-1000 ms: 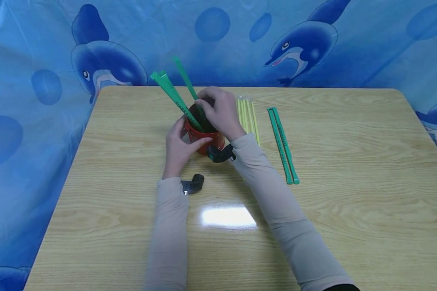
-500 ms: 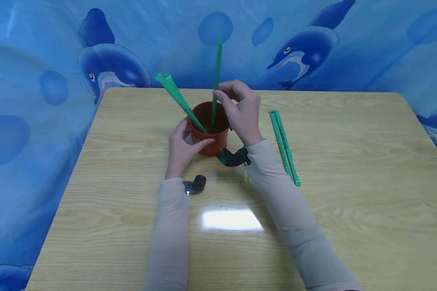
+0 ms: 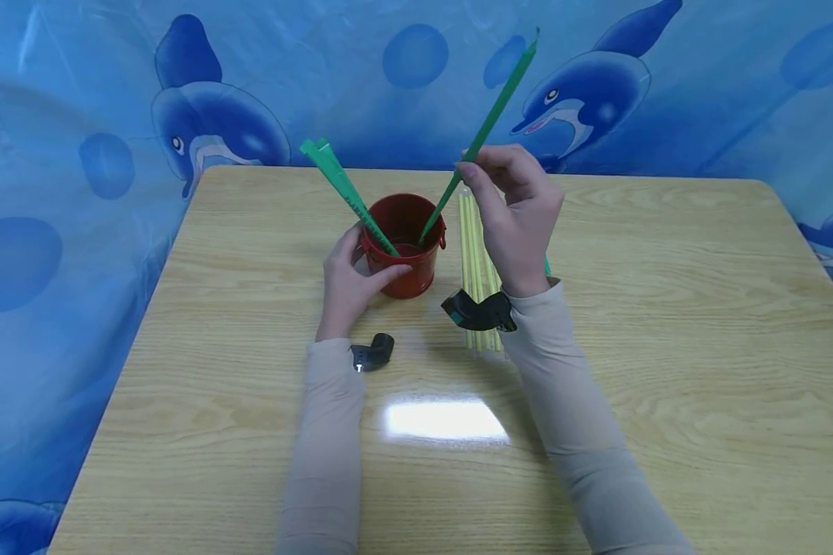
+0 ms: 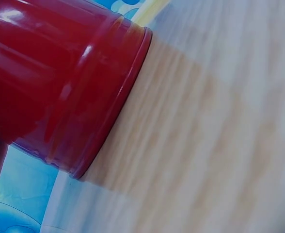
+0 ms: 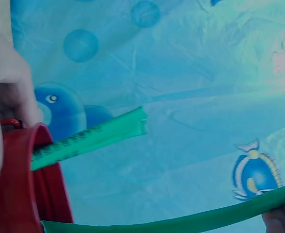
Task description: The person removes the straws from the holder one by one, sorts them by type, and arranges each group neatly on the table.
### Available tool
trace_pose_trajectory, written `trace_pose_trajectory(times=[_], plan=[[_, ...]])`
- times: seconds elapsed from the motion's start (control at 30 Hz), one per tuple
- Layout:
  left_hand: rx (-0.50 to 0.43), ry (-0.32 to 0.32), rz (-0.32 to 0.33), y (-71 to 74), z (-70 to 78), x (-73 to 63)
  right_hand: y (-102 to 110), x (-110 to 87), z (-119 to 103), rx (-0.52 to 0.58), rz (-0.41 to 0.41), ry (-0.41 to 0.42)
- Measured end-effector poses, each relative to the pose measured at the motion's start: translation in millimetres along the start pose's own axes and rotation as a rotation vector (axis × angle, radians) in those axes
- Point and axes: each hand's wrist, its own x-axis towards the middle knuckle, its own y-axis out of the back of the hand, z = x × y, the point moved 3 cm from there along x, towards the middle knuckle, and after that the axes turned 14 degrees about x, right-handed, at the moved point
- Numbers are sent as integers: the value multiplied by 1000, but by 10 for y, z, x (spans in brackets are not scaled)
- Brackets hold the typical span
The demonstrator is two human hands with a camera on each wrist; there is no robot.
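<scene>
A small red metal pail (image 3: 409,279) stands upright on the table, its side and base filling much of the left wrist view. My left hand (image 3: 343,281) holds the pail from the left, thumb along its near side. Two long green wrapped straws (image 3: 340,181) with dark lettering lean out over its left rim. Between right thumb and fingertips, my right hand (image 3: 524,208) pinches another green wrapped straw (image 3: 500,100). This one slants up to the right, its lower end still inside the pail. The right wrist view shows the held straw (image 5: 181,222) bent slightly at the rim.
Right of the pail lie several yellow straws (image 3: 473,270) in clear wrapping, partly under my right hand. A sliver of green straw (image 3: 547,266) shows beyond my right wrist. A blue dolphin-print sheet (image 3: 416,116) hangs behind the wooden table (image 3: 666,347).
My right hand has moved right, swinging the pinched green straw from leaning left, through upright, to leaning right. My left hand keeps holding the pail. The green straws on the table are now mostly hidden.
</scene>
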Motion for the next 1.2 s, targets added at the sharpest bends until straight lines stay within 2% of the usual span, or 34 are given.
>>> trace_pose_trajectory(times=[0.47, 1.2], plan=[[-20, -17, 7, -9, -1, 2, 288, -8, -290, 47, 73, 90], [-17, -10, 0, -11, -11, 0, 1004, -127, -346, -43, 147, 5]])
